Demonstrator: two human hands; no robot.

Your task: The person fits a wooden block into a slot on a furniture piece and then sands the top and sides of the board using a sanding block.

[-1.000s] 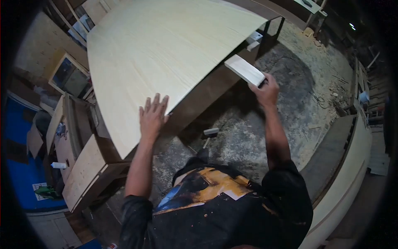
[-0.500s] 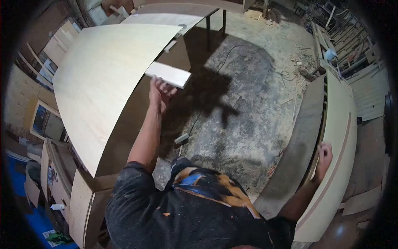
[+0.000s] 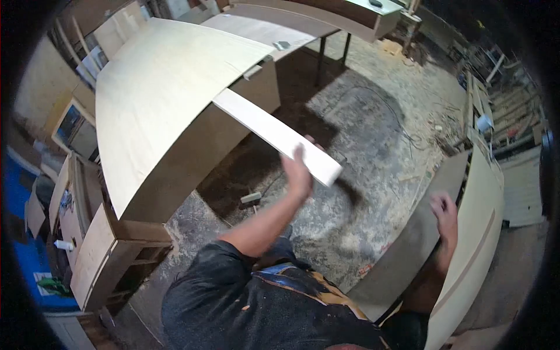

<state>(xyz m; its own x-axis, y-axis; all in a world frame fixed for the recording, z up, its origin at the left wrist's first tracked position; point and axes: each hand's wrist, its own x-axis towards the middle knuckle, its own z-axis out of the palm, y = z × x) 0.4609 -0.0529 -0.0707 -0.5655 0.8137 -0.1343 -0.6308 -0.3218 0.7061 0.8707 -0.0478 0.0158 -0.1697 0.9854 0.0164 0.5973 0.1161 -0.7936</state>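
Note:
My left hand is closed on a long pale wooden board, gripping it near its outer end. The board's far end meets the edge of a large curved plywood panel on the left; whether it reaches underneath is hard to tell. On the other side, my right hand has its fingers loosely bent, with nothing visible in them. It is beside a second curved pale panel, over the dark side board of that piece.
A small block-like object lies on the stained concrete floor. At lower left stands a wooden cabinet frame. Wood scraps are piled at the right back. A table with dark legs stands behind the left panel.
My left hand has moved right and toward me with the board, and much more of its length shows. My right hand has come off the right panel's edge. The view has shifted.

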